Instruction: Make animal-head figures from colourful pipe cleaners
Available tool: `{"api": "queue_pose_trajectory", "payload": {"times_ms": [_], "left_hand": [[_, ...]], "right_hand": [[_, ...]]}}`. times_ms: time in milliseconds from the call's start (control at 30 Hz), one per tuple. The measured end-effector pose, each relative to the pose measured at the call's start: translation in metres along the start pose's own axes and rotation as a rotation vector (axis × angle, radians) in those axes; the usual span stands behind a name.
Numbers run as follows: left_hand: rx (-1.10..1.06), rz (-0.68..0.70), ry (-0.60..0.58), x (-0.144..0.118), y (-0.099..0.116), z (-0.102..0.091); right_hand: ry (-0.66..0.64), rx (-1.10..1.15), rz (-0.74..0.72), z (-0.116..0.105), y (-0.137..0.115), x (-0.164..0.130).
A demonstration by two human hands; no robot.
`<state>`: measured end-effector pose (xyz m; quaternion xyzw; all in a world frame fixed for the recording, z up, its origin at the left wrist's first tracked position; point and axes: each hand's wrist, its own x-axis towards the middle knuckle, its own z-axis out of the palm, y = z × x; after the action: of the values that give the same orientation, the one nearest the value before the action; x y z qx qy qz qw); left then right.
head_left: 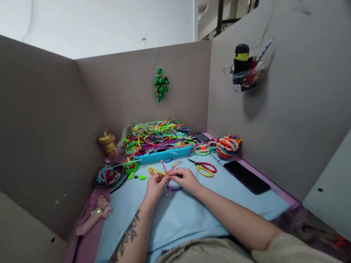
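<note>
Over the light blue cloth, my left hand (pixel 155 186) and my right hand (pixel 185 180) meet with their fingertips pinched. Between them are crossed pipe cleaners: a pink pipe cleaner (pixel 163 166) stands nearly upright in the view, and a yellow pipe cleaner (pixel 156 170) slants toward my left fingers. An orange-tipped strand (pixel 177 164) shows just beyond my right hand. Below the fingers a purple strand (pixel 178 188) curves; whether it joins the others I cannot tell. Scissors (pixel 205 169) with red and yellow handles lie right of my right hand. Small green pieces (pixel 142 177) lie beyond my left hand.
A blue tray (pixel 162 155) heaped with colourful pipe cleaners stands at the back. At right lies a black phone (pixel 246 176) beside finished fuzzy crafts (pixel 227 146). At left are a pink glue gun (pixel 95 217) and a dark bowl (pixel 99 180). Grey partitions (pixel 117 92) enclose the table.
</note>
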<state>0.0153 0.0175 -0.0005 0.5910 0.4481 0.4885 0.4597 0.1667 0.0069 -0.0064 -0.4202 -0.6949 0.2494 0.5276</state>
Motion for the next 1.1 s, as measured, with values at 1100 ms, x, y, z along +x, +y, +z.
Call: {"api": "queue_pose_trajectory", "payload": {"times_ms": [1100], "left_hand": [[-0.015, -0.166, -0.138, -0.006, 0.006, -0.002]], "right_hand": [[0.133, 0.062, 0.126, -0.013, 0.002, 0.009]]}}
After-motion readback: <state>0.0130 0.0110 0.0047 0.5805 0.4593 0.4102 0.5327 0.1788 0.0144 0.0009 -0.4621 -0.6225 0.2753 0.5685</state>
